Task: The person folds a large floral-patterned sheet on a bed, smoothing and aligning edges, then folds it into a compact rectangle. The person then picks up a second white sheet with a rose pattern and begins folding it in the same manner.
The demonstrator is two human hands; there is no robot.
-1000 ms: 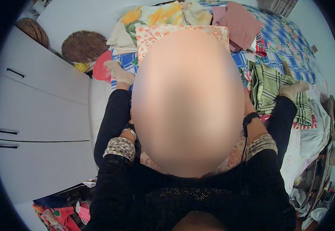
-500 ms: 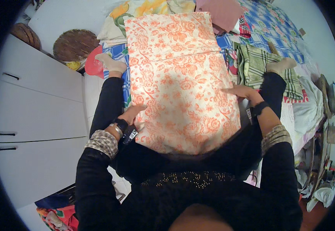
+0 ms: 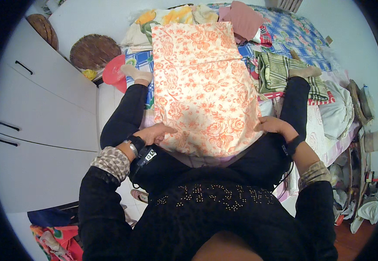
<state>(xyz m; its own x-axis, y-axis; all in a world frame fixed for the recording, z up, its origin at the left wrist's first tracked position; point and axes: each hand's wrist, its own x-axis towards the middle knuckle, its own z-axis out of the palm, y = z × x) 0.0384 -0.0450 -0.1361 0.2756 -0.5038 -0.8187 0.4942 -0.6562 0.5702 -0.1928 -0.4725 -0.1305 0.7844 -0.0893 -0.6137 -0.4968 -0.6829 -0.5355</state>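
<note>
- Holding the near left edge of the cloth (image 3: 199,87) in the left hand (image 3: 155,133), with fingers drawn close, forefinger out along the top and the rest bent at the rim.
- Pinching the near right corner in the right hand (image 3: 276,125), with fingers nearly together.
- Spread flat on the bed (image 3: 295,35) between the outstretched legs, white with orange flowers, creased once crosswise, curving along the near edge from hand to hand.
- Reaching at the far end to the yellow-white towel (image 3: 171,17) and the pink cloth (image 3: 244,21).
- Compared with half a second ago: drawn away from the body at the near edge, baring a strip of bedding just below.
- Shifted from midway up the cloth's right side to its near corner, on the right; curled more tightly round the rim, on the left.
- Uncovered since one second ago, after lying mostly behind a large blurred oval.
- Newly in view on the floor, left of the lap: a slipper (image 3: 139,195).
- Unchanged to the right: the folded green plaid (image 3: 273,74), near the right foot.
- Unchanged to the left: the red basin (image 3: 114,75), the round tray (image 3: 94,51) and the cabinet (image 3: 45,117).
</note>
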